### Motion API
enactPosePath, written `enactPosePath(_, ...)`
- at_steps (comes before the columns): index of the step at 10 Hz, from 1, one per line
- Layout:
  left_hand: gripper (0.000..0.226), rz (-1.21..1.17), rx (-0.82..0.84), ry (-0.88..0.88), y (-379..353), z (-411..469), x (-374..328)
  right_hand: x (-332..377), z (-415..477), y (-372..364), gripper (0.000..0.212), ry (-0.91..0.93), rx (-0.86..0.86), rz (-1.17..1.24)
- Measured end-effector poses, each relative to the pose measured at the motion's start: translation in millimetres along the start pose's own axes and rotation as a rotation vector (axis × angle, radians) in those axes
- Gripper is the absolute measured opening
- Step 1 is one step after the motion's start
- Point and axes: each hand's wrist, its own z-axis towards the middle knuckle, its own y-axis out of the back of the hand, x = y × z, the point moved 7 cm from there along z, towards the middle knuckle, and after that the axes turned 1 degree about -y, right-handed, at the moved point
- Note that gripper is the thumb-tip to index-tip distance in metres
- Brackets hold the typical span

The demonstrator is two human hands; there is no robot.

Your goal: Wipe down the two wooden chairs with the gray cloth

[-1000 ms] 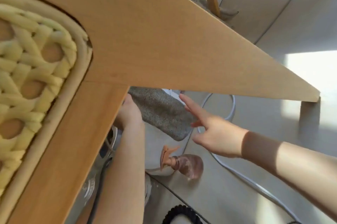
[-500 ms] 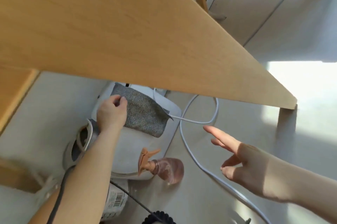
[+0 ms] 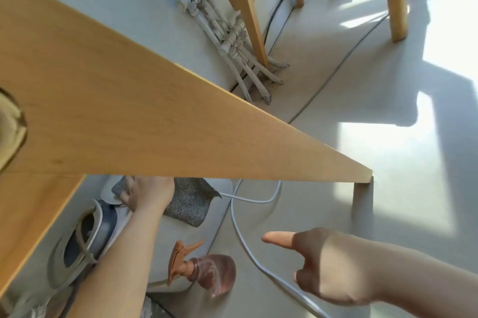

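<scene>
The pale gray floor (image 3: 323, 227) is striped with bright patches of sunlight on the right. Nearest the camera, the right hand (image 3: 328, 271) hovers low over the floor and holds nothing: its index finger points straight out to the left and the other fingers are curled under. Just left of it a pinkish spray bottle (image 3: 207, 272) with an orange trigger lies on its side, beside a white cable (image 3: 248, 245) that snakes across the floor. Beyond the bottle, the left hand (image 3: 150, 193) reaches up beneath the near wooden chair (image 3: 129, 110), its fingers curled round one end of the gray cloth (image 3: 191, 201); the fingertips are hidden by the wood. The rest of the cloth hangs just under the chair's broad rail, over a white rounded object (image 3: 219, 211) on the floor. Farther back, a bundle of white pipes (image 3: 219, 30) runs down the wall, and the legs of the second wooden chair (image 3: 247, 7) stand in front of it.
</scene>
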Motion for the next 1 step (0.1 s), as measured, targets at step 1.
enactPosePath(1,0.028,-0.261,-0.109,-0.086,5.2,-17.0,-26.3,4.0,-14.2,10.3,0.064,-0.054,0.034,-0.088)
